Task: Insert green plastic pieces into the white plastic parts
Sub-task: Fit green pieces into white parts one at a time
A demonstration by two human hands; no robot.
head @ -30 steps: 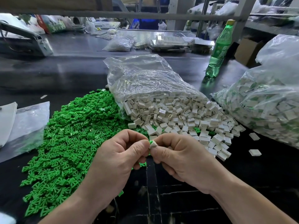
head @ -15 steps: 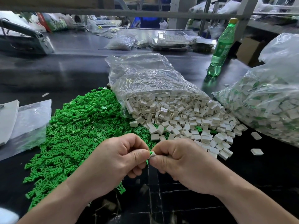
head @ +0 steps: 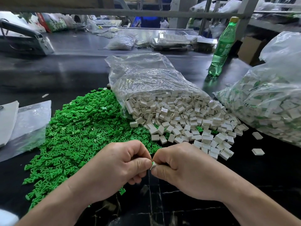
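Note:
A big heap of green plastic pieces point(head: 78, 136) covers the dark table at the left. White plastic parts point(head: 192, 121) spill from an open clear bag point(head: 146, 79) in the middle. My left hand point(head: 114, 167) and my right hand point(head: 184, 170) meet thumb to thumb near the table's front. Between the thumbs sits a white part point(head: 154, 165) with a sliver of green showing at its left end. My right hand pinches the white part. My left thumb and fingers pinch the green piece against it; most of both is hidden by the fingers.
A large bag of white parts with green inside point(head: 267, 111) lies at the right, two loose white parts point(head: 258, 151) beside it. A green bottle point(head: 223, 48) stands behind. Flat clear bags point(head: 27, 126) lie at the left. A single green piece point(head: 122, 191) lies under my left hand.
Both hands have stayed pressed together and drifted slightly down towards me. Less green shows between the thumbs than one second ago.

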